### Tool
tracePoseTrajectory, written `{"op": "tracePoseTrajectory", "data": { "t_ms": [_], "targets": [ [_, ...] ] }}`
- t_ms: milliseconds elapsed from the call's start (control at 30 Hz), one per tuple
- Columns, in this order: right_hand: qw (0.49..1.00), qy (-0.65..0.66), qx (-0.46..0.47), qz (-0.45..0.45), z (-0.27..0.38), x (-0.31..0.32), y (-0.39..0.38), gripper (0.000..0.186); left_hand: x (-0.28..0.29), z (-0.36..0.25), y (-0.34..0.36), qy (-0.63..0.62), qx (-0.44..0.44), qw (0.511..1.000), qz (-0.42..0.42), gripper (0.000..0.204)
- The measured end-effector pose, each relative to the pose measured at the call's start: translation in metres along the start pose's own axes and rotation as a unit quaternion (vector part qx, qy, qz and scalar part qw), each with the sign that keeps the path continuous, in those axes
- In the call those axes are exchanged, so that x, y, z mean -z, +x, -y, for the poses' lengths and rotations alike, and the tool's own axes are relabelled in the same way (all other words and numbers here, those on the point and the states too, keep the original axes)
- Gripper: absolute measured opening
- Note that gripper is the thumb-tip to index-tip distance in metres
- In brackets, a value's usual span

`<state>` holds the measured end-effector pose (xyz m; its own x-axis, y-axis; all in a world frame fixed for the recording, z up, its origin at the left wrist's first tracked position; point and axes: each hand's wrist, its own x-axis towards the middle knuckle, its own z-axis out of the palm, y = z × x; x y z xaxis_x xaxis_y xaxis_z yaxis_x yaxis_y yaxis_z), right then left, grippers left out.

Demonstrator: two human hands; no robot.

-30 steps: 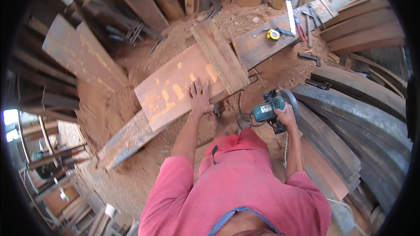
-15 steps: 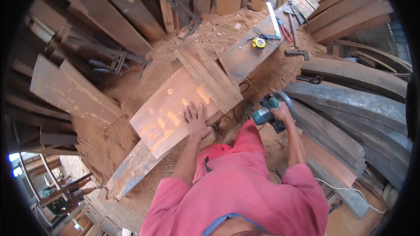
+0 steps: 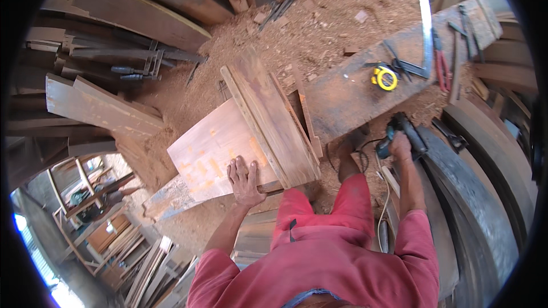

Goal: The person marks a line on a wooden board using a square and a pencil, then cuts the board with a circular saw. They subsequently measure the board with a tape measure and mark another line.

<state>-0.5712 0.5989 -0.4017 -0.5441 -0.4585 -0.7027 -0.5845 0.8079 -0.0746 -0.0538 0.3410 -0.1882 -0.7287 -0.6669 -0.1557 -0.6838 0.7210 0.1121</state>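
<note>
My left hand (image 3: 245, 182) lies with fingers stretched out on a flat reddish board (image 3: 197, 145) marked with orange-yellow patches. It rests near the board's close edge. Across that board's right end sits a thicker brown wooden piece (image 3: 271, 115), with an upright strip beside it. Out to the right, my right hand (image 3: 401, 147) grips the handle of a teal circular saw (image 3: 383, 147). The saw's black guard faces right, and the tool is held off the board, past the bench's near side. Its blade cannot be made out.
The long plank bench (image 3: 342, 94) carries a yellow tape measure (image 3: 385, 78), a metal square (image 3: 425, 34) and red-handled pliers (image 3: 440, 68). Dark curved timbers (image 3: 474, 177) lie at right. Sawdust (image 3: 319, 28) covers the floor behind. A cord (image 3: 383, 205) hangs near my right leg.
The whole view has shifted and turned, so the bench tools appear larger and farther right. The saw in my right hand is closer to the bench. My left hand stays on the board.
</note>
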Motion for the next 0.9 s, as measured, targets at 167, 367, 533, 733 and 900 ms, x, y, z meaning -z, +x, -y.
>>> {"op": "tracePoseTrajectory", "data": {
  "t_ms": [167,367,533,733,900],
  "targets": [
    [0.996,-0.073,-0.013,0.054,-0.018,-0.004,0.076,0.026,0.002,-0.005,-0.007,-0.014,0.014,1.000,0.003,0.100],
    [0.976,-0.190,0.091,0.053,-0.085,-0.047,0.157,0.053,-0.015,0.004,-0.005,0.026,-0.020,0.999,0.027,0.105],
    [0.985,-0.158,0.011,0.075,-0.083,-0.075,0.191,0.053,-0.011,-0.001,-0.001,0.025,-0.012,0.999,0.040,0.106],
    [0.984,-0.152,-0.004,0.098,-0.083,-0.110,0.211,0.053,-0.017,-0.002,-0.011,0.002,0.010,1.000,0.019,0.082],
    [0.983,-0.144,-0.001,0.117,-0.082,-0.128,0.214,0.053,-0.016,0.000,-0.025,0.041,0.024,0.998,0.042,0.092]
  ]
}}
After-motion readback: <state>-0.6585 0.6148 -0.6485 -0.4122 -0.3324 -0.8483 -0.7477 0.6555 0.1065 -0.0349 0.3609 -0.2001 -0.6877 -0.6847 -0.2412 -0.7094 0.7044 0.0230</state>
